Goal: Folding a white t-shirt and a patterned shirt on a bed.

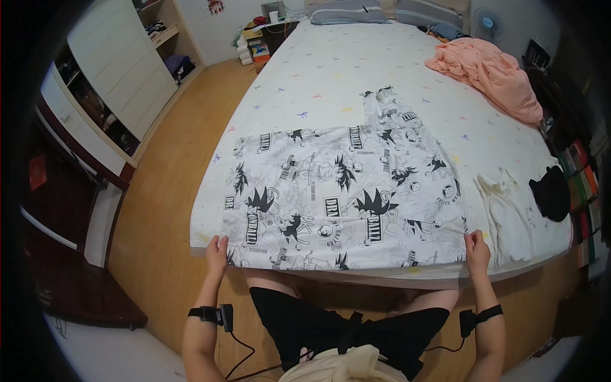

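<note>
A white cloth garment with black cartoon print [315, 191] lies spread flat near the foot of the bed, with a narrower part reaching towards the pillows at its upper right. My left hand [217, 255] pinches its near left edge between thumb and fingers. At the near right edge, my right hand [477, 250] grips the fabric in the same way. Between the hands the near edge runs fairly straight along the mattress edge. Which part of the garment each hand holds cannot be told.
A cream garment [510, 219] and a black cloth item [550, 193] lie to the right on the white bedspread [296, 76]. Farther back is a crumpled pink blanket [487, 76]. Two pillows [348, 12] rest at the head. Wardrobes [124, 62] line the left; books [580, 176] stand at right.
</note>
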`<state>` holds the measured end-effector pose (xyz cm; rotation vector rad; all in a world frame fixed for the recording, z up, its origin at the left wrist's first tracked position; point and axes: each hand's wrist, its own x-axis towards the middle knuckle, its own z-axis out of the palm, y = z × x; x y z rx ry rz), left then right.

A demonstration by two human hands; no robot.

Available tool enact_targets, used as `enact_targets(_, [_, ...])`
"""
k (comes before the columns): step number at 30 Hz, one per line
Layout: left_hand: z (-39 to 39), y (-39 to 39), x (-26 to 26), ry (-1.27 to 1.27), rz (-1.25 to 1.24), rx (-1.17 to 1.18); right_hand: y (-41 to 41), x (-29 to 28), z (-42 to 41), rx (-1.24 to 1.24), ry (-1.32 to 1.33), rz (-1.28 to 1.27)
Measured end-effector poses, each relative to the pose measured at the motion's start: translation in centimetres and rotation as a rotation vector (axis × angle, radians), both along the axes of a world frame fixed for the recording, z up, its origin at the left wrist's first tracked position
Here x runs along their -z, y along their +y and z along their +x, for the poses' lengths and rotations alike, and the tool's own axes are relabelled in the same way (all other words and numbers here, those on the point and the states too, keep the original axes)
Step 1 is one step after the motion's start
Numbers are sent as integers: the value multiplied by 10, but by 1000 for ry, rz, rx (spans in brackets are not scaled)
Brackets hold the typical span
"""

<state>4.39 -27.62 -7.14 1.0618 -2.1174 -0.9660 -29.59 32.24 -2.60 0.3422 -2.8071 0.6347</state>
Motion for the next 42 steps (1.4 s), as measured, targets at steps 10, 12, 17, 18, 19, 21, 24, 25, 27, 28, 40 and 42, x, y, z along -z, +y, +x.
enact_targets(10, [-37, 55, -60, -161, -663, 196, -52, -44, 6, -270, 177, -93])
enact_targets(12, [-63, 87, -67, -137, -603, 402, -88, -49, 16, -355, 218, -105])
enact_targets(17, [-105, 156, -55, -294, -709, 831, -147, -35, 44, -710, 184, 93])
enact_targets(18, [-107, 153, -52, -299, -685, 822, -145, -30, 41, -673, 156, 52])
enact_targets(19, [-106, 145, -50, -349, -686, 758, -140, -25, 34, -635, 95, 171])
enact_targets(21, [-99, 110, -47, -458, -611, 596, -109, -21, 13, -437, -38, 362])
enact_targets(24, [-72, 53, -46, -579, -642, 399, -69, -18, -14, -182, 45, 307])
enact_targets(25, [-67, 40, -46, -584, -595, 368, -63, -17, -17, -234, 105, 268])
enact_targets(27, [-65, 27, -41, -582, -556, 336, -61, -16, -16, -177, 168, 294])
enact_targets(28, [-64, 25, -39, -590, -571, 335, -64, -16, -12, -182, 190, 287])
enact_targets(40, [-90, 7, -59, -642, -734, 355, -79, -12, -16, -336, 132, 226])
enact_targets(42, [-121, 0, -64, -636, -701, 369, -79, -8, -16, -335, 160, 241])
